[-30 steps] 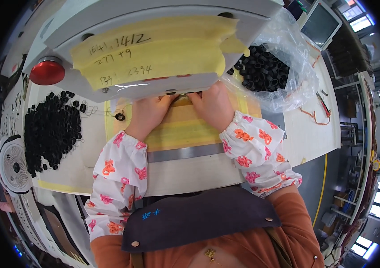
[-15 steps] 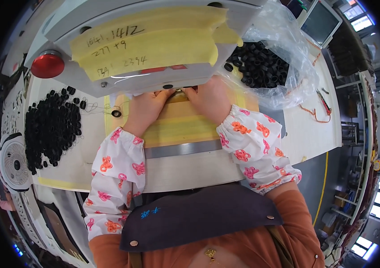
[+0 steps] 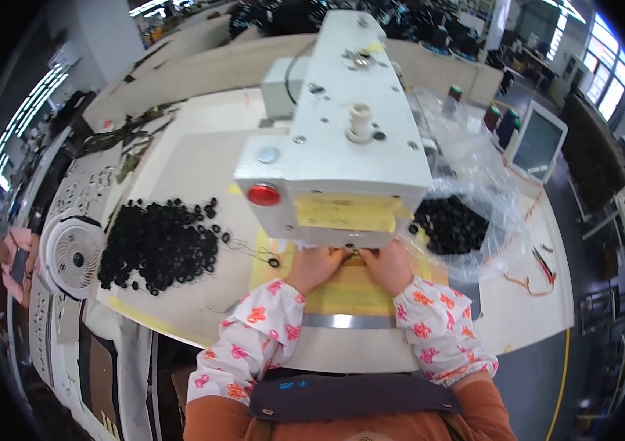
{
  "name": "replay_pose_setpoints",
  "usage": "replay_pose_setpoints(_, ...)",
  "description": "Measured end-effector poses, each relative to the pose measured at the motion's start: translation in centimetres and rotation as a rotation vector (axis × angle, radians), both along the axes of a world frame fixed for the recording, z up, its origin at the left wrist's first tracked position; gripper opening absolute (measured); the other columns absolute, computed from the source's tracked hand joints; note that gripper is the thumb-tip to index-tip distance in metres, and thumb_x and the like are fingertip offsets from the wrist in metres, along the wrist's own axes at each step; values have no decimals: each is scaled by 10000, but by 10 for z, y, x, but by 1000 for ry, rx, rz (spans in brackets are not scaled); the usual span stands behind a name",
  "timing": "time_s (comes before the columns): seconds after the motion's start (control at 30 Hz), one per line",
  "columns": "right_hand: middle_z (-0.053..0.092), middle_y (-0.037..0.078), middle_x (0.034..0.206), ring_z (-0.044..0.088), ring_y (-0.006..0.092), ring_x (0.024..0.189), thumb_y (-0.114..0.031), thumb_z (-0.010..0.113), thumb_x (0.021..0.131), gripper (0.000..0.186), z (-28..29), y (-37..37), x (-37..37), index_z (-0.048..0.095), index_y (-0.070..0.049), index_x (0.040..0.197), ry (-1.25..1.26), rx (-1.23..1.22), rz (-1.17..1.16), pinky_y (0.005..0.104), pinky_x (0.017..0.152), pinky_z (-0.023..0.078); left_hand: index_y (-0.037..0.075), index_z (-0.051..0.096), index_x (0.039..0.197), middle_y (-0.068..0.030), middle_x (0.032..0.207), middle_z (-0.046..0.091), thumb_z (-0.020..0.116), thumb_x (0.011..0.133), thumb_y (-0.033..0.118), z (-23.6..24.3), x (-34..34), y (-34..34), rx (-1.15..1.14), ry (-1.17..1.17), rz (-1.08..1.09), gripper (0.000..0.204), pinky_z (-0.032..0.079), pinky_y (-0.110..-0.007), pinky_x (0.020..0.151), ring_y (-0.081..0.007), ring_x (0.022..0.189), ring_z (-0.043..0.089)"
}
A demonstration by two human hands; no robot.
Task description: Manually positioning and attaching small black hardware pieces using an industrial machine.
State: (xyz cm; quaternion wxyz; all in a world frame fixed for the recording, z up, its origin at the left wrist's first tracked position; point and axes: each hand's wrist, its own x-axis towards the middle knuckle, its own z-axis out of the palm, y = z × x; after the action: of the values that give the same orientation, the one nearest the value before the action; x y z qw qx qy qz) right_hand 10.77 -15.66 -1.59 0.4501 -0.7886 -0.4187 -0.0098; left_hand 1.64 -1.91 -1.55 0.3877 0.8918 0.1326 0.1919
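My left hand (image 3: 314,267) and my right hand (image 3: 387,268) meet beneath the head of a pale sewing machine (image 3: 338,117) with a red button (image 3: 262,194) and yellow taped notes. Their thumbs and fingers are closed together on something small and dark, partly hidden by the machine, over a yellow-taped plate (image 3: 345,298). To the left lies a pile of small black loops (image 3: 158,246) with loose threads and one black ring (image 3: 273,262) nearer my left hand. At the right, a clear plastic bag (image 3: 500,228) holds black bands (image 3: 452,228).
A white fan (image 3: 76,261) stands at the left table edge, with a person in pink (image 3: 12,257) beyond. On the right are a screen (image 3: 536,143), thread cones (image 3: 507,125) and red-handled snips (image 3: 541,266). A long beige bench (image 3: 180,66) runs behind the machine.
The view has tilted upward, bringing the machine's top and the room behind into sight. My hands stay together under the machine head, their fingers still closed.
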Motion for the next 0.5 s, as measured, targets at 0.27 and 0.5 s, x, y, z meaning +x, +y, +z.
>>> replay_pose_setpoints(0.27,590,67,608,550,140,524,-130,652,724,152,18,-9,-19,608,1,789,178,-97,122,271,508,445,87,601,640,-86,593,582,604,759,290,0,-56,17,304,-105,64,235,404,-340,696,-255,574,555)
replay_pose_setpoints(0.5,543,141,1086,534,182,921,-298,534,847,442,154,-22,-95,497,40,1130,877,273,1244,313,815,414,48,617,623,-66,489,541,616,752,258,-5,-102,78,133,-92,356,247,410,-310,573,-225,423,505)
